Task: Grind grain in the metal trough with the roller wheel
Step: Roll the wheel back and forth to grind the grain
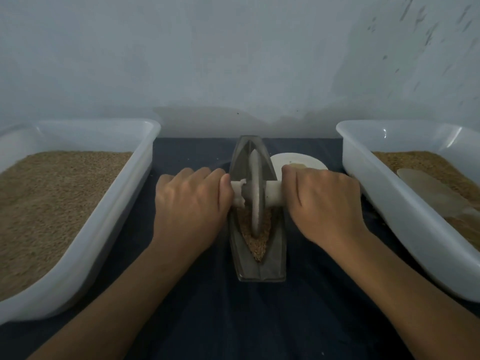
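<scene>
A boat-shaped metal trough (279, 245) lies lengthwise on the dark cloth in front of me. A grey roller wheel (255, 193) stands upright in its groove, about mid-length. Brown grain (257, 242) fills the near part of the groove, under and in front of the wheel. A pale axle handle (272, 194) runs through the wheel from side to side. My left hand (191, 201) grips the left end of the handle, and my right hand (324, 203) grips the right end. Both handle ends are hidden inside my fists.
A white plastic tub (109, 203) of fine brown grain stands on the left. Another white tub (389, 203) on the right holds grain and a pale scoop (431, 193). A small white dish (296, 161) sits behind my right hand. A grey wall rises close behind.
</scene>
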A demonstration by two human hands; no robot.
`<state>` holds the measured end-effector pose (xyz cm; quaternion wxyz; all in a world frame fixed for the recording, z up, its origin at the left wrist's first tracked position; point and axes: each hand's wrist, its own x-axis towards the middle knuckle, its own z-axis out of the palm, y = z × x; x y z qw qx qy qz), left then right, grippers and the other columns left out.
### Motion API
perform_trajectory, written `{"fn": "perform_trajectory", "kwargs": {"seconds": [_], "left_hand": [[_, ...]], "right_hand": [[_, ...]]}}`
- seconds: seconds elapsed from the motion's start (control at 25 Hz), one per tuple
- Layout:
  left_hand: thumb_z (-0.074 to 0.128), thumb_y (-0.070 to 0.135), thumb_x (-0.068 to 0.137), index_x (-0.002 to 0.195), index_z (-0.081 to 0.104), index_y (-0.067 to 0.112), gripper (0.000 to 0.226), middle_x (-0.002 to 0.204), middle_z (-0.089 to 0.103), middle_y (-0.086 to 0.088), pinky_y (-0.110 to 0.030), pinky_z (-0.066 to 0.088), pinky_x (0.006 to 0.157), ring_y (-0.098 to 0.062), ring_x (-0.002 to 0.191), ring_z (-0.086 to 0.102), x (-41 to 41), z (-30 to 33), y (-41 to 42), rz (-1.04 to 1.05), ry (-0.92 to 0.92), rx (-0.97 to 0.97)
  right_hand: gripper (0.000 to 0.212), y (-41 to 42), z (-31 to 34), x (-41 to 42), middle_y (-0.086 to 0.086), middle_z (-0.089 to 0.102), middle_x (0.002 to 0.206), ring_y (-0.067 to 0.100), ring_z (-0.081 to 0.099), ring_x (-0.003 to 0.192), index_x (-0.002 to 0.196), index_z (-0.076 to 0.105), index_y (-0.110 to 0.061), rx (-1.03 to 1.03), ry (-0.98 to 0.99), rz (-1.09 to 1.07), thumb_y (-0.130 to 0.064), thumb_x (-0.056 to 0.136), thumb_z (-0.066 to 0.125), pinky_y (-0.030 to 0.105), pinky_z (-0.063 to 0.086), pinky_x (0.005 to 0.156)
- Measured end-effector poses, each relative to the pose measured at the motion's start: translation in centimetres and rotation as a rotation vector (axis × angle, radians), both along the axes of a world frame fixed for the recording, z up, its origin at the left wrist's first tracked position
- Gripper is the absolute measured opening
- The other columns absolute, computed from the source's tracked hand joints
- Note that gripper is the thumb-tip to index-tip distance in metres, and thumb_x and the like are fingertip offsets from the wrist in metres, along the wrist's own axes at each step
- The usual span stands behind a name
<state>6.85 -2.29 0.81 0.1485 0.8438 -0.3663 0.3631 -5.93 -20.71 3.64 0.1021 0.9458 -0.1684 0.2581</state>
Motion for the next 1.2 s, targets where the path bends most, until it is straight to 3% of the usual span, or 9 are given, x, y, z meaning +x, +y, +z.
{"fn": "perform_trajectory", "kwargs": {"seconds": [0.24,0.48,0.56,0.68,0.76,0.84,0.96,1.12,1.2], "left_hand": [[0.024,0.018,0.100,0.070,0.044,0.015,0.036,0.060,0.032,0.003,-0.029,0.027,0.053,-0.019,0.055,0.042,3.0,1.2,-2.7,0.130,0.061,0.316],[0.029,0.051,0.095,0.075,0.054,0.019,0.046,0.080,0.053,-0.008,-0.041,0.032,0.070,-0.029,0.075,0.049,9.7,3.1,-6.9,0.190,0.558,0.210],[0.027,0.046,0.097,0.077,0.053,0.017,0.044,0.079,0.052,-0.007,-0.040,0.033,0.068,-0.030,0.074,0.048,8.8,2.8,-6.4,0.222,0.506,0.193],[0.006,0.028,0.092,0.082,0.049,0.019,0.045,0.069,0.037,0.002,-0.029,0.023,0.054,-0.021,0.060,0.035,5.3,2.0,-4.7,0.169,0.175,0.291],[-0.008,0.025,0.090,0.082,0.046,0.020,0.055,0.067,0.039,0.004,-0.028,0.030,0.053,-0.019,0.056,0.036,2.6,1.9,-2.7,0.115,0.181,0.213],[0.003,0.030,0.102,0.077,0.047,0.022,0.051,0.065,0.046,0.004,-0.037,0.044,0.058,-0.021,0.057,0.045,0.6,1.6,-1.1,0.081,0.212,0.152],[0.026,0.034,0.107,0.072,0.048,0.025,0.043,0.062,0.046,0.007,-0.044,0.044,0.061,-0.019,0.056,0.045,-0.1,0.9,-0.2,0.080,0.127,0.136],[0.046,0.013,0.097,0.070,0.039,0.018,0.028,0.060,0.037,0.003,-0.025,0.022,0.051,-0.017,0.052,0.035,2.1,1.7,-2.0,0.118,-0.037,0.370],[0.033,0.031,0.097,0.070,0.038,0.018,0.030,0.067,0.040,-0.001,-0.027,0.015,0.052,-0.022,0.060,0.037,5.1,2.2,-3.9,0.109,0.060,0.359]], "right_hand": [[0.058,-3.0,-0.2,4.0,0.000,0.044,0.056,0.020,0.040,0.049,0.060,0.046,-0.017,0.091,-0.039,0.012,-0.041,0.103,0.016,0.031,0.022,0.051],[0.058,-7.1,1.3,10.9,0.007,0.055,0.063,0.024,0.052,0.058,0.067,0.059,-0.014,0.299,0.134,-0.008,-0.049,0.097,0.024,0.034,0.030,0.054],[0.055,-6.7,1.3,10.4,0.007,0.050,0.058,0.025,0.048,0.053,0.063,0.054,-0.015,0.203,0.090,0.017,-0.046,0.099,0.027,0.033,0.029,0.052],[0.050,-4.7,0.0,6.8,0.003,0.041,0.056,0.022,0.036,0.049,0.061,0.042,-0.018,0.062,-0.007,0.011,-0.038,0.102,0.021,0.031,0.020,0.050],[0.054,-2.7,-0.4,4.1,-0.003,0.036,0.053,0.016,0.030,0.045,0.062,0.041,-0.019,0.027,-0.038,-0.001,-0.040,0.102,0.010,0.029,0.017,0.049],[0.055,-1.3,-0.9,2.0,-0.005,0.038,0.053,0.017,0.034,0.042,0.065,0.041,-0.022,0.020,-0.065,0.031,-0.039,0.106,0.010,0.029,0.029,0.045],[0.057,-0.9,-1.2,0.5,-0.006,0.044,0.056,0.017,0.040,0.044,0.067,0.048,-0.023,0.016,-0.138,0.070,-0.039,0.109,0.013,0.029,0.033,0.045],[0.057,-2.4,-1.0,3.1,-0.003,0.038,0.049,0.014,0.031,0.042,0.054,0.038,-0.021,0.048,-0.140,0.029,-0.040,0.104,0.017,0.027,0.016,0.049],[0.057,-4.1,-0.6,5.5,0.001,0.043,0.056,0.017,0.037,0.049,0.057,0.043,-0.018,0.081,-0.067,0.007,-0.043,0.099,0.013,0.031,0.021,0.051]]}}
